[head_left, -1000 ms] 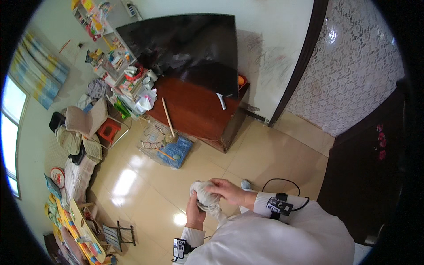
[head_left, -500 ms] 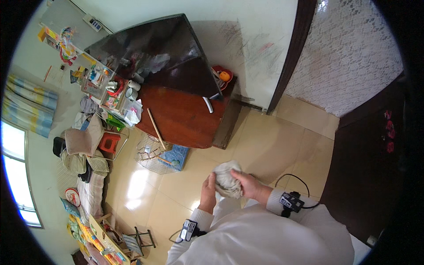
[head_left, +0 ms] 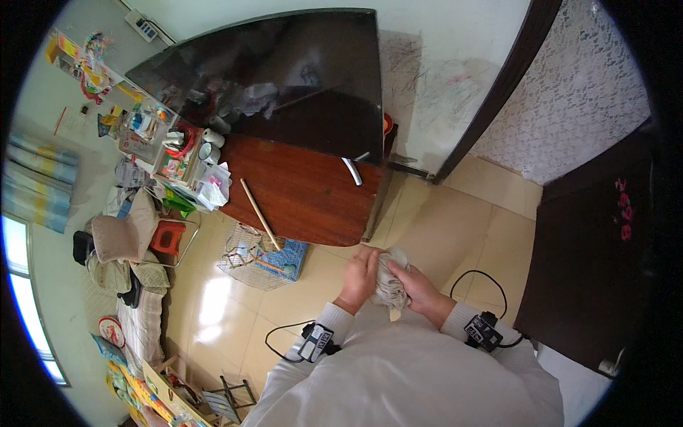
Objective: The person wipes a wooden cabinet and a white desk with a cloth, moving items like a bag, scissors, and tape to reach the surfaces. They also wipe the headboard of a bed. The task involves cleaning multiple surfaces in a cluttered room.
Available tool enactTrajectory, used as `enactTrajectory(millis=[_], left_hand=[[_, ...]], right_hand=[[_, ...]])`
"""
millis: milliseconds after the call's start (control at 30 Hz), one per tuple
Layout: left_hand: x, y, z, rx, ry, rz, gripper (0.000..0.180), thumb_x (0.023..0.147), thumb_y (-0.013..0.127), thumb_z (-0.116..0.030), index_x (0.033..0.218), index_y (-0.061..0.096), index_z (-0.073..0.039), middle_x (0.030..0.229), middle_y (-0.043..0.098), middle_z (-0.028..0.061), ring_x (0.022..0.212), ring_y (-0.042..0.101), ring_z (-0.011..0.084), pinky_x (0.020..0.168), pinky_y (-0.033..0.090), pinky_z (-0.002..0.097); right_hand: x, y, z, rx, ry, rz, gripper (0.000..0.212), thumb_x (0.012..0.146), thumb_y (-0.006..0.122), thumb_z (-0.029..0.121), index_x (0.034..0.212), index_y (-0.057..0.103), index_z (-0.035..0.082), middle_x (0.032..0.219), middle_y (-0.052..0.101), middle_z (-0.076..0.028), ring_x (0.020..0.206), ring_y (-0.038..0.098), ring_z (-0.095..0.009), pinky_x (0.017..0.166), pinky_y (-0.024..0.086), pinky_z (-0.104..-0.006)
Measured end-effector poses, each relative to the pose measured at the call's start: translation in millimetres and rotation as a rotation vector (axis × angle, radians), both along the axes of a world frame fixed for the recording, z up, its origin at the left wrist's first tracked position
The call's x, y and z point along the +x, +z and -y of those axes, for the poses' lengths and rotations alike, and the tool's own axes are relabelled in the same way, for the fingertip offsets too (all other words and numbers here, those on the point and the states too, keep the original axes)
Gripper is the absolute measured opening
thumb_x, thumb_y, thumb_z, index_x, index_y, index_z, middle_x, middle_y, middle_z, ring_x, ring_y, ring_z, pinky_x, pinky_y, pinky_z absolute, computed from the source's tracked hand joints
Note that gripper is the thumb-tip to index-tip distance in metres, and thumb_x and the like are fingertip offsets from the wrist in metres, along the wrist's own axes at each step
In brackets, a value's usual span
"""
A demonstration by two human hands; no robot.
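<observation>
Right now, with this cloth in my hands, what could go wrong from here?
The crumpled cloth is bunched between your left hand and right hand, so a fold might slip loose. The black cable looping out on your right could snag. The wooden stick seems to poke past the edge of the cabinet, so a bump might knock it off.

Brown cabinet (head_left: 313, 206), black television (head_left: 284, 85) on top, tiled floor (head_left: 238, 320), wire cage (head_left: 244, 265) on it
</observation>
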State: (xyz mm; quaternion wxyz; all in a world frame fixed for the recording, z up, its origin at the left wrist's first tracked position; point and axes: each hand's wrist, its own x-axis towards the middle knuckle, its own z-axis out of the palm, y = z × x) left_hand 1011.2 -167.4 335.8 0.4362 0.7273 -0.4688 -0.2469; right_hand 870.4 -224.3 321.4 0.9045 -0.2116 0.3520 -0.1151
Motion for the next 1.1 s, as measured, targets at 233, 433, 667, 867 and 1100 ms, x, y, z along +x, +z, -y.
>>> enactTrajectory(millis=[233,433,667,867,1100], left_hand=[[52.0,-58.6,-27.1,0.143,0.094,-0.472,0.023,0.097,0.048,-0.014,0.090,0.064,0.002,0.078,0.062,0.0060,0.074,0.055,0.0131,0.069,0.045,0.0273],[74.3,-108.8,-79.5,0.237,0.212,-0.703,0.019,0.094,0.053,-0.013,0.101,0.063,0.001,0.087,0.066,0.0074,0.080,0.061,0.0125,0.072,0.050,0.0252],[55.6,-116.8,-108.6,0.205,0.411,-0.772,0.020,0.094,0.052,-0.014,0.106,0.061,-0.001,0.089,0.065,0.0073,0.082,0.060,0.0137,0.074,0.049,0.0266],[5.2,-116.1,-127.3,0.143,0.665,-0.845,0.018,0.095,0.051,-0.011,0.104,0.060,0.002,0.089,0.064,0.0084,0.082,0.060,0.0143,0.075,0.050,0.0268],[-49.2,-134.1,-149.8,0.169,0.852,-0.963,0.019,0.096,0.050,-0.014,0.103,0.060,0.000,0.088,0.065,0.0078,0.080,0.060,0.0134,0.073,0.048,0.0271]], right_hand=[[17.6,14.1,0.8,-0.059,0.051,-0.066,0.042,0.095,0.055,0.030,0.124,0.051,0.000,0.108,0.063,-0.006,0.098,0.062,-0.016,0.087,0.049,-0.0312],[23.3,27.4,38.9,-0.168,0.005,-0.093,0.039,0.090,0.060,0.020,0.123,0.051,0.001,0.113,0.062,-0.006,0.102,0.060,-0.015,0.084,0.050,-0.0308],[142.5,91.8,141.1,-1.656,0.344,-0.239,0.052,0.075,0.069,0.007,0.124,0.052,0.005,0.121,0.056,-0.014,0.109,0.056,-0.029,0.093,0.046,-0.0387],[259.6,125.8,206.6,-2.945,0.162,0.041,0.036,0.080,0.055,0.009,0.114,0.062,0.020,0.128,0.051,0.002,0.108,0.049,-0.022,0.088,0.043,-0.0365],[223.3,-49.6,231.1,-3.124,1.272,-0.203,0.030,0.080,0.054,0.014,0.106,0.066,0.006,0.115,0.057,-0.002,0.112,0.048,-0.018,0.092,0.037,-0.0338]])
